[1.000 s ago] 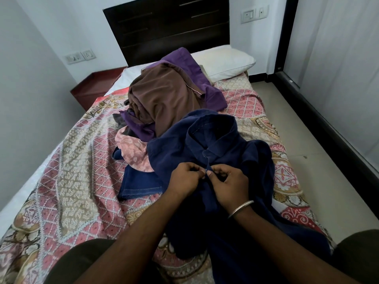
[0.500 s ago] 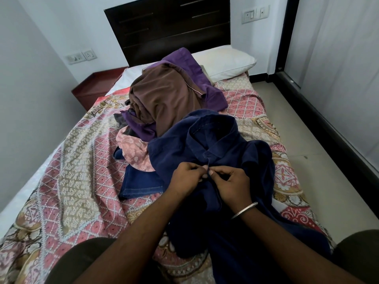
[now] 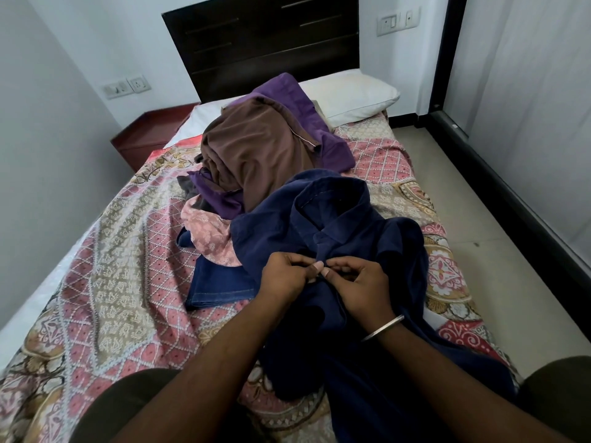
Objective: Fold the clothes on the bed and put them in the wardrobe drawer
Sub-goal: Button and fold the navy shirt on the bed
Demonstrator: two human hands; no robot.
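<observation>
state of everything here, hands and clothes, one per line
left hand: pinching the navy shirt's front
right hand: pinching the same spot
navy shirt: unfolded, collar away from the person
brown garment: heaped, unfolded
purple garment: heaped under the brown
pink cloth: crumpled
jeans: lying flat

Bed under a patterned bedspread.
A heap of clothes, a navy shirt and a white pillow lie on it.

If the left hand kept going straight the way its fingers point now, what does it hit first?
The left hand points right, across the navy shirt placket. It would meet the right hand first; their fingertips look nearly touching, both pinching the shirt front just below the collar, though depth is hard to judge.
</observation>
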